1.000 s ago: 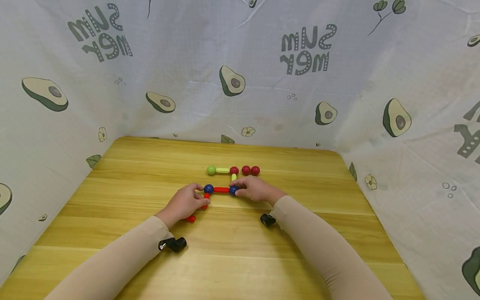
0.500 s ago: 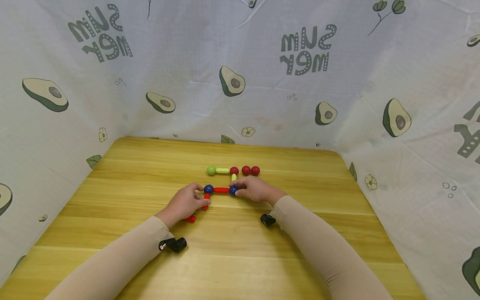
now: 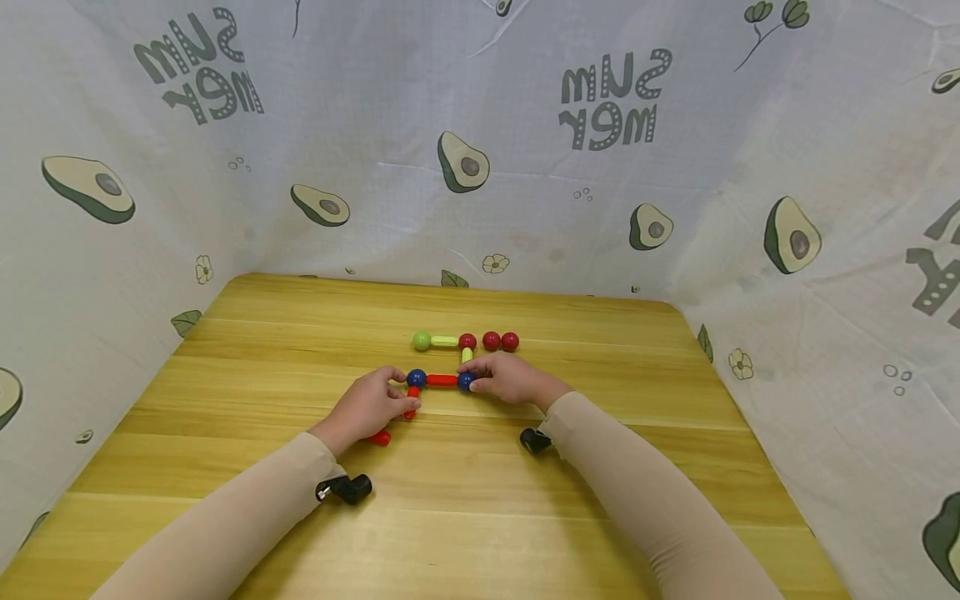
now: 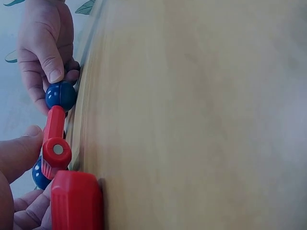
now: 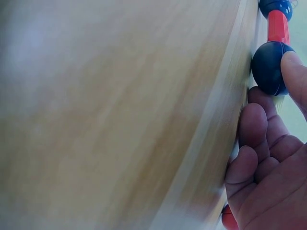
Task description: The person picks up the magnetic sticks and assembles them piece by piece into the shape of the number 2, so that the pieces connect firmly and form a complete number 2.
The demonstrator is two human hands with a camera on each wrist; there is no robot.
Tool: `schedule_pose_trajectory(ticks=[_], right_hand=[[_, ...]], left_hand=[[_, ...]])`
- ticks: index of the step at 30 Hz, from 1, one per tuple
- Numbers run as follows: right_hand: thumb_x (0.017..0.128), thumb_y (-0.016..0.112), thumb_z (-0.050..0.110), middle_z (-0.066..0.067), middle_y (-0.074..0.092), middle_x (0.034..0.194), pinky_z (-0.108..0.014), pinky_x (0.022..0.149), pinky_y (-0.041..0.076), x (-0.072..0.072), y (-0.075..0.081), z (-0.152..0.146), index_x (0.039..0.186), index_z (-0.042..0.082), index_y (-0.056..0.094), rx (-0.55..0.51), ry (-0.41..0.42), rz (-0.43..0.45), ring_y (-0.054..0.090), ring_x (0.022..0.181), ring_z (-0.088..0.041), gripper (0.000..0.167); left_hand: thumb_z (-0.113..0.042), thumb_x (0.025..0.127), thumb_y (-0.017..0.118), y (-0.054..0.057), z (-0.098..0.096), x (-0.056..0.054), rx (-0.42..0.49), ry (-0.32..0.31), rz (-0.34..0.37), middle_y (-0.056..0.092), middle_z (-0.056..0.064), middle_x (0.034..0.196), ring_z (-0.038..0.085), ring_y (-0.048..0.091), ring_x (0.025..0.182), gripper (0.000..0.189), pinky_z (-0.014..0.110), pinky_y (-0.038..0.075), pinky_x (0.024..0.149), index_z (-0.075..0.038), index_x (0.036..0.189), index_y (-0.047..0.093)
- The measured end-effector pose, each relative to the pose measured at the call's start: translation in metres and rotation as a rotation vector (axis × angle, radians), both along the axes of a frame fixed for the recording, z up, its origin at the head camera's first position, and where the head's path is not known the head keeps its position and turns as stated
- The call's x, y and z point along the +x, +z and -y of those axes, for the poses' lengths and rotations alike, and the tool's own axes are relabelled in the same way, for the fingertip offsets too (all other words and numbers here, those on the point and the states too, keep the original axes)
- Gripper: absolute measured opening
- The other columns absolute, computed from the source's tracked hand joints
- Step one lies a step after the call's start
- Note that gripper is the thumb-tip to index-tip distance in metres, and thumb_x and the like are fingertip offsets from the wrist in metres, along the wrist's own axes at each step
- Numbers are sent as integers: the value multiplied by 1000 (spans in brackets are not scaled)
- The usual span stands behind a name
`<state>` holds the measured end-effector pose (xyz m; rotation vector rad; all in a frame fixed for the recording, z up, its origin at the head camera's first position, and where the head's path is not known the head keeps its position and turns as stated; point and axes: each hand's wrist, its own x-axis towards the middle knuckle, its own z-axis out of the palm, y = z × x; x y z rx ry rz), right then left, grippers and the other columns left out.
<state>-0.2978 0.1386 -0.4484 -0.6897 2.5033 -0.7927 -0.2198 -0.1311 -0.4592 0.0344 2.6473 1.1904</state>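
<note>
Toward the wooden surface (image 3: 480, 492)'s far edge, the left hand (image 3: 366, 405) pinches a red plastic rod (image 3: 414, 392), the right hand (image 3: 517, 381) a shiny blue ball (image 3: 465, 382).

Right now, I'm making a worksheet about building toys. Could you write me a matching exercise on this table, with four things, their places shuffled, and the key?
Things:
1. Green ball
2. Right hand
3. Left hand
4. Loose red pair of balls

Places:
A. By the left blue ball
B. Side by side, apart from any stick
C. Pinching the right blue ball
D. At the left end of a yellow stick

Pairs: 1-D, 2-C, 3-A, 4-B
</note>
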Motion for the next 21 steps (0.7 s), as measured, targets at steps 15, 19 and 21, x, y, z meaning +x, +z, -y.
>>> schedule_pose_trajectory(ticks=[15,19,21], right_hand=[[104,67,16,-9,63,149,-48,119,44,1,0,0,142,20,68,-4,-10,-1,62,131,-23,38],[104,67,16,-8,64,148,-48,119,44,0,-1,0,142,20,68,-1,-8,-1,62,130,-22,38],[105,66,17,-8,64,148,-48,119,44,0,-2,0,142,21,68,2,-6,0,62,128,-21,37]], left_hand=[[-25,105,67,5,11,-9,-60,-90,-64,72,7,112,19,66,88,37,34,55,79,-6,136,61],[-24,107,64,7,17,-17,-57,-175,-98,65,11,140,32,63,127,43,51,50,109,-9,147,56],[-24,108,62,7,20,-23,-30,-223,-81,58,11,152,38,53,143,48,57,41,119,-12,153,51]])
